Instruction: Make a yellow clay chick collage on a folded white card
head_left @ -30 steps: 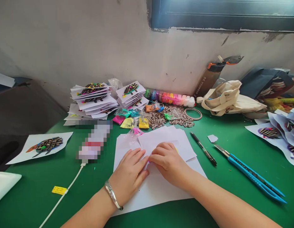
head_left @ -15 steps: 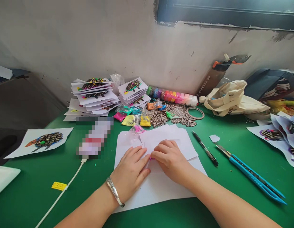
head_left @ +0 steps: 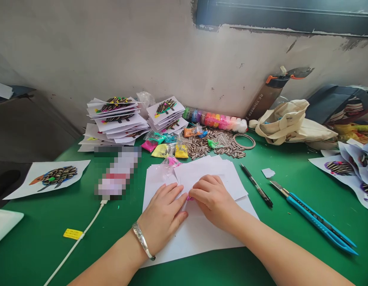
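Observation:
My left hand [head_left: 164, 216], with a silver bracelet at the wrist, lies spread on a small sheet of white paper [head_left: 207, 172]. My right hand [head_left: 213, 200] is closed, its fingertips pressed on a bit of purple-pink modelling clay [head_left: 190, 198] on that sheet. Most of the clay is hidden under the fingers. Larger white sheets [head_left: 184, 254] lie beneath both hands. Just beyond the left fingers, a clear bag of pink clay [head_left: 172, 161] rests on the paper's edge.
Sunflower seeds [head_left: 198, 147], bags of coloured clay [head_left: 161, 151] and stacked seed pictures [head_left: 115, 127] fill the back. At right lie a pen [head_left: 257, 186] and a blue cutter [head_left: 317, 222] with its blade out. A white cable [head_left: 88, 228] crosses the left side of the green table [head_left: 91, 262].
Both hands stay almost in place on the paper. The view has shifted very slightly; nothing else has visibly moved.

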Action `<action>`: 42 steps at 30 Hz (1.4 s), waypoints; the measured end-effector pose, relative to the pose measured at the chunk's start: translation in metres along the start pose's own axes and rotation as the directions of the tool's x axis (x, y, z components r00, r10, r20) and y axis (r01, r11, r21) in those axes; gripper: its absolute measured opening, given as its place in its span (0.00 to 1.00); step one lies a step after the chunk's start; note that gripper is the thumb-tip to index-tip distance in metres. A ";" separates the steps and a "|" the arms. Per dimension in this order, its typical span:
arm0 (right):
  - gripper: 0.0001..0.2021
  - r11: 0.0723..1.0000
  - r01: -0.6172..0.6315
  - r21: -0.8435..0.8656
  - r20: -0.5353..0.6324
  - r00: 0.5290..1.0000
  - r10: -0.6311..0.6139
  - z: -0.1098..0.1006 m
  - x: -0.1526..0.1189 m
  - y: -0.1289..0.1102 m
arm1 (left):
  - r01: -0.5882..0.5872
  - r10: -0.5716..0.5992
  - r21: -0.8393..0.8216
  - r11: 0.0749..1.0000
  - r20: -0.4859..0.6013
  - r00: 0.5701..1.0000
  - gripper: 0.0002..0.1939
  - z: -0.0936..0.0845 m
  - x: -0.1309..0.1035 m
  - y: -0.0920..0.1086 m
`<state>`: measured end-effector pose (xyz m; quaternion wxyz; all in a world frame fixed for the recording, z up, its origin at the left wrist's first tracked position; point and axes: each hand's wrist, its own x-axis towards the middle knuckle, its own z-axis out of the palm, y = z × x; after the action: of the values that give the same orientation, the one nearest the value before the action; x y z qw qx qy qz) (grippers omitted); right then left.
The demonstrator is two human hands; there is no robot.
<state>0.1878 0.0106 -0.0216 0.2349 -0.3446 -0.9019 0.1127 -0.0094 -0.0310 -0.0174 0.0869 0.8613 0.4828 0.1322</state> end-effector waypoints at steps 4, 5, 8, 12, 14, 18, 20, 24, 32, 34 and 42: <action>0.11 0.998 -0.033 0.050 0.018 0.999 0.032 -0.001 0.000 0.002 | -0.002 0.002 -0.004 1.000 0.008 1.000 0.20 0.000 -0.001 -0.001; 0.11 0.995 -0.055 0.078 0.011 0.998 0.054 -0.001 0.001 0.003 | -0.002 0.002 -0.003 1.000 0.008 1.000 0.20 0.000 -0.001 -0.002; 0.09 0.971 -0.144 0.188 -0.052 0.986 0.156 -0.004 0.002 0.011 | -0.015 0.015 0.006 1.000 0.008 1.000 0.22 0.000 -0.002 -0.002; 0.09 0.912 -0.237 0.335 -0.144 0.944 0.298 -0.004 0.004 0.021 | -0.047 0.048 0.043 0.998 -0.017 0.999 0.22 0.001 -0.003 -0.002; 0.09 0.880 -0.264 0.395 -0.157 0.924 0.347 -0.002 0.005 0.024 | -0.066 0.068 0.078 0.995 -0.021 0.997 0.20 0.002 -0.003 -0.002; 0.08 0.839 -0.296 0.455 -0.156 0.902 0.403 0.003 0.004 0.027 | -0.087 0.091 0.121 0.989 -0.029 0.995 0.19 0.004 -0.004 -0.002; 0.08 0.827 -0.310 0.469 -0.155 0.893 0.423 0.004 0.004 0.027 | -0.087 0.092 0.123 0.989 -0.035 0.995 0.21 0.006 -0.004 -0.002; 0.08 0.808 -0.333 0.485 -0.141 0.883 0.448 0.003 0.004 0.027 | -0.099 0.104 0.146 0.984 -0.028 0.994 0.21 0.008 -0.004 -0.004; 0.09 0.808 -0.340 0.482 -0.142 0.880 0.454 0.003 0.004 0.028 | -0.100 0.105 0.141 0.985 -0.023 0.994 0.21 0.008 -0.005 -0.006; 0.09 0.814 -0.337 0.473 -0.152 0.879 0.452 0.003 0.004 0.029 | -0.103 0.107 0.137 0.985 -0.028 0.994 0.20 0.009 -0.005 -0.006; 0.09 0.835 -0.301 0.460 -0.176 0.891 0.418 0.000 0.006 0.026 | -0.116 0.116 0.163 0.980 0.006 0.993 0.22 0.006 -0.005 -0.007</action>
<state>0.1986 0.0336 -0.0286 0.3980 -0.4626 -0.7337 0.2989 -0.0161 -0.0316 -0.0259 0.0073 0.8920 0.4411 0.0984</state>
